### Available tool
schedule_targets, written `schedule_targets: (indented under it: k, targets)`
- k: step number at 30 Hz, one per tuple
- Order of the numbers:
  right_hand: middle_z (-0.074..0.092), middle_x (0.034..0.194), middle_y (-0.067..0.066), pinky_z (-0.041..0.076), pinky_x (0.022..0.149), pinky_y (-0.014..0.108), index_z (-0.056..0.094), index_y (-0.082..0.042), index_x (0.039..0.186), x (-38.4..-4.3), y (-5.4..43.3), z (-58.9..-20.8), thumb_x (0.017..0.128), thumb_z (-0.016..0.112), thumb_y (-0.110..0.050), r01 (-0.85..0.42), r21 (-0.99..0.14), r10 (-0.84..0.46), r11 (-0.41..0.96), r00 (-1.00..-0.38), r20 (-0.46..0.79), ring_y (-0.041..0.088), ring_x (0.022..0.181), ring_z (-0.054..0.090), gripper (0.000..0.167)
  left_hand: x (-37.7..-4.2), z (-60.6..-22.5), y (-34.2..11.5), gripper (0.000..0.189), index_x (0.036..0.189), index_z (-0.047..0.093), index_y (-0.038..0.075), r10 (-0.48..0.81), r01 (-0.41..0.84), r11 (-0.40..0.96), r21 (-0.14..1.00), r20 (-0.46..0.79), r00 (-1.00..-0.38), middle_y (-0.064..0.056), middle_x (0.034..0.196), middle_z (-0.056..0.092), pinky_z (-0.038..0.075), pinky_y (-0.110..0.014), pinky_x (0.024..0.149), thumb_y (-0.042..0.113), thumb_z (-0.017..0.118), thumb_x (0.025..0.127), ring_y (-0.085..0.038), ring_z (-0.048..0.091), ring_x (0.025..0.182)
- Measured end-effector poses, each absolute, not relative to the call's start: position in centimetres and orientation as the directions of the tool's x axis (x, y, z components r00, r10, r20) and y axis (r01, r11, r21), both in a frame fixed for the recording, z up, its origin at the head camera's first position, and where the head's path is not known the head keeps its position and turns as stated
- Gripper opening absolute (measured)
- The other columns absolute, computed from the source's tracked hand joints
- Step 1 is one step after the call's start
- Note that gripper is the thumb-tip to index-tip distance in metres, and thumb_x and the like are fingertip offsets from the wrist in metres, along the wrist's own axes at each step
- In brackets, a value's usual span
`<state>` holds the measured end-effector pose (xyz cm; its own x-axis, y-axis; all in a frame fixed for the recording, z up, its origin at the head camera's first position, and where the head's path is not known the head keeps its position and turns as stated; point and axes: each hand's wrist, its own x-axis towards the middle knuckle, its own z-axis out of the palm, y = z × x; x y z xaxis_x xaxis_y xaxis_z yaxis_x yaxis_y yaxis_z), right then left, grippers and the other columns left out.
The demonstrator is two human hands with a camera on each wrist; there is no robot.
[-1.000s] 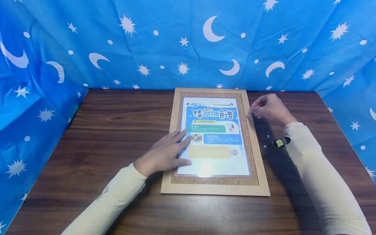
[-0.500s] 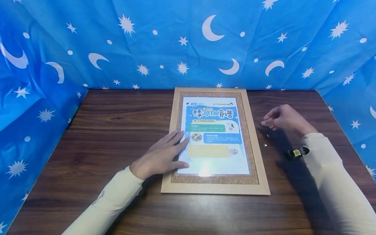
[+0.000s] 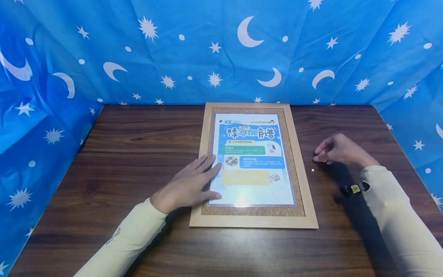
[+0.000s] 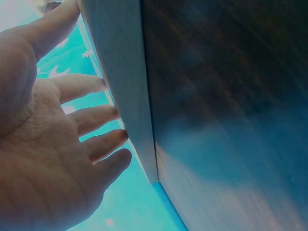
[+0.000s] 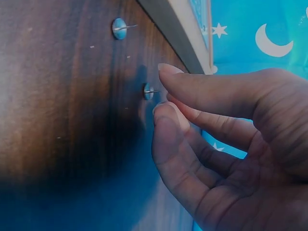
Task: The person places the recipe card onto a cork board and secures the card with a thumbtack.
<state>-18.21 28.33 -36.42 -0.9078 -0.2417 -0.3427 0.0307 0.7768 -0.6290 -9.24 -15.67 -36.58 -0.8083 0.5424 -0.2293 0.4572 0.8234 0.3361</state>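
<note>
A printed sheet (image 3: 256,192) in a clear cover lies on a wood-framed cork board (image 3: 254,221). Small round tack heads show at its top corners. My left hand (image 3: 190,186) rests along the sheet's left edge, fingers spread and straight. To the right of the board, my right hand (image 3: 340,152) is low over the table. In the right wrist view, its thumb and index finger stand apart, close to a thumbtack (image 5: 148,91) that lies pin up. Another thumbtack (image 5: 119,30) lies beside it, also seen as a thumbtack (image 3: 312,170) in the head view.
Beneath everything is a dark wood-grain table (image 3: 138,138). A blue cloth (image 3: 194,50) with white moons and stars hangs behind it and at both sides. Light glares off the lower part of the sheet.
My right hand has moved away from the board's upper right edge, rightward and toward me, down to the thumbtacks. My left hand stays on the sheet, with a slight shift left.
</note>
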Motion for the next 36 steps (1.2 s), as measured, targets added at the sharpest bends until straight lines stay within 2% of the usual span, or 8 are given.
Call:
schedule_targets:
  k: [15, 25, 31, 36]
  targets:
    - [0.069, 0.083, 0.010, 0.060, 0.066, 0.032, 0.070, 0.007, 0.094, -18.2, 28.3, -37.4, 0.091, 0.074, -0.006, 0.067, -0.645, -0.223, 0.761, -0.907, -0.358, 0.019, 0.073, 0.066, 0.014, -9.0, -36.4, -16.0, 0.086, 0.159, 0.032, 0.010, 0.547, 0.456, 0.818, 0.350, -0.231, -0.805, -0.015, 0.168, 0.015, 0.013, -0.051, 0.124, 0.051, 0.070, 0.093, -0.034, 0.007, 0.155]
    - [0.071, 0.088, 0.013, 0.061, 0.068, 0.031, 0.068, 0.010, 0.095, -18.2, 28.3, -37.3, 0.093, 0.065, 0.005, 0.043, -0.672, -0.225, 0.740, -0.925, -0.307, 0.022, 0.077, 0.066, 0.006, -8.8, -36.4, -16.0, 0.086, 0.159, 0.032, 0.011, 0.541, 0.447, 0.822, 0.354, -0.237, -0.807, -0.015, 0.167, 0.016, 0.012, -0.051, 0.124, 0.052, 0.069, 0.093, -0.035, 0.008, 0.155]
    - [0.071, 0.088, 0.015, 0.062, 0.069, 0.033, 0.067, 0.009, 0.098, -18.4, 27.2, -36.1, 0.097, 0.064, -0.002, -0.018, -0.666, -0.252, 0.746, -0.933, -0.257, 0.024, 0.077, 0.070, 0.011, -8.7, -36.4, -16.1, 0.085, 0.159, 0.033, 0.011, 0.546, 0.450, 0.816, 0.363, -0.231, -0.805, -0.016, 0.167, 0.017, 0.013, -0.052, 0.123, 0.051, 0.069, 0.093, -0.035, 0.009, 0.154]
    - [0.071, 0.089, 0.015, 0.062, 0.073, 0.040, 0.070, 0.007, 0.100, -18.1, 25.1, -35.0, 0.098, 0.067, -0.008, -0.077, -0.642, -0.268, 0.762, -0.941, -0.206, 0.024, 0.075, 0.070, 0.015, -8.5, -36.5, -16.2, 0.085, 0.159, 0.032, 0.011, 0.539, 0.440, 0.820, 0.366, -0.235, -0.809, -0.014, 0.168, 0.016, 0.012, -0.052, 0.123, 0.051, 0.069, 0.093, -0.035, 0.008, 0.154]
